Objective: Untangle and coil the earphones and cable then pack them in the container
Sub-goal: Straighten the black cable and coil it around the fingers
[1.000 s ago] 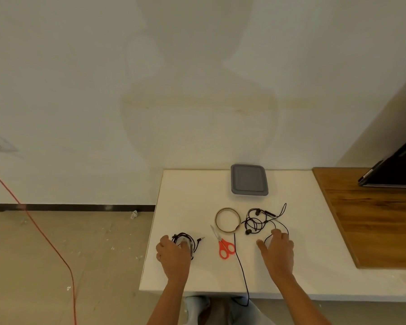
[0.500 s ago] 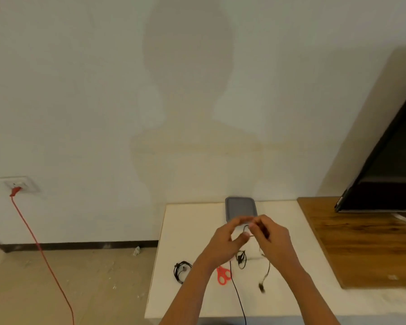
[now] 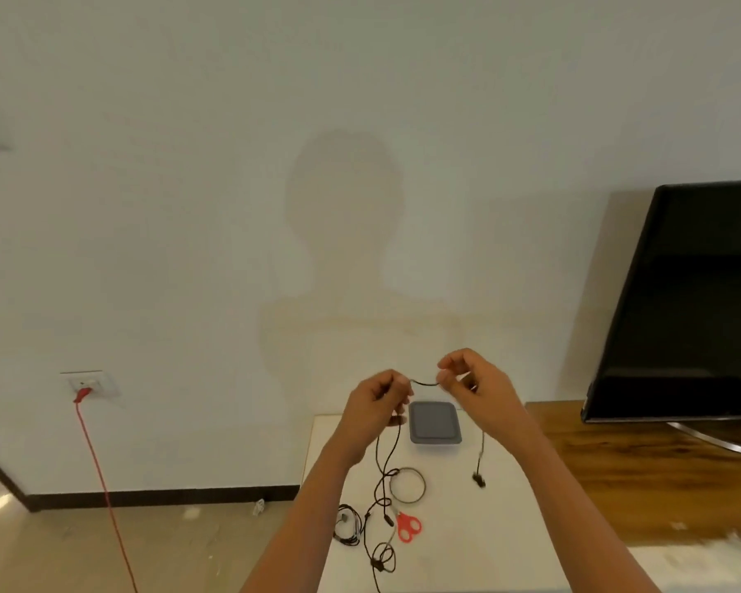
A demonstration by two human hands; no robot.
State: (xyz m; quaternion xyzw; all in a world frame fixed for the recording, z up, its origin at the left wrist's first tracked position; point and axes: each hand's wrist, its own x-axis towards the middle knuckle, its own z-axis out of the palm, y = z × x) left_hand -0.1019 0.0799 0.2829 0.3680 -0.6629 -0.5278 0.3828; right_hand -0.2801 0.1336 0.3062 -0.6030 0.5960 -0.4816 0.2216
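— While the hands were raised above the table (image 3: 510,528), what did they hold?

— The earphones (image 3: 423,383). The left hand (image 3: 377,404) and the right hand (image 3: 473,383) were a little apart, each pinching the black wire, and a short stretch of it sagged between them

— And the rest of the wire?

— From the left hand it hung down in tangled loops that reached the table near its near edge. From the right hand a single strand dropped, with a small dark piece at its end; I could not tell if that piece touched the table

— Where was the container (image 3: 435,423)?

— At the far edge of the table, grey, lid on, below and between the two hands

— Anything else on the table?

— A thin ring (image 3: 407,484) lay nearer than the container, red-handled scissors (image 3: 408,526) nearer again, and a small bundled black cable (image 3: 348,526) lay by the left edge, just beside the hanging loops

— Around the table?

— A dark television (image 3: 694,301) stood on a wooden counter (image 3: 659,472) to the right, and a red cord (image 3: 99,464) ran down from a wall socket (image 3: 88,383) on the left
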